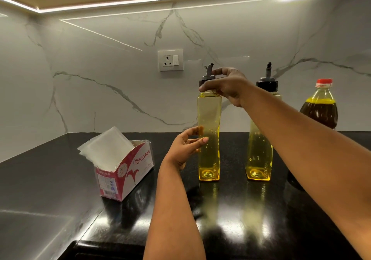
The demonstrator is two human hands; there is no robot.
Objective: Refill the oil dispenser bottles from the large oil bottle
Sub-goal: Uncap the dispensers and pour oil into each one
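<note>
Two bare forearms are showing, one reaching in from the near edge at centre, the other from the near right. No sleeve is covering either as far as the frame edge. The left hand (185, 149) is showing short, pale, unpainted-looking nails; the right hand (226, 88) is showing its back, fingers ringless.

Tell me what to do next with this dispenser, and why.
Probably twist the cap off. Your right hand already grips it, your left hand steadies the dispenser, and the spout blocks refilling. The oil bottle is still capped.
</note>
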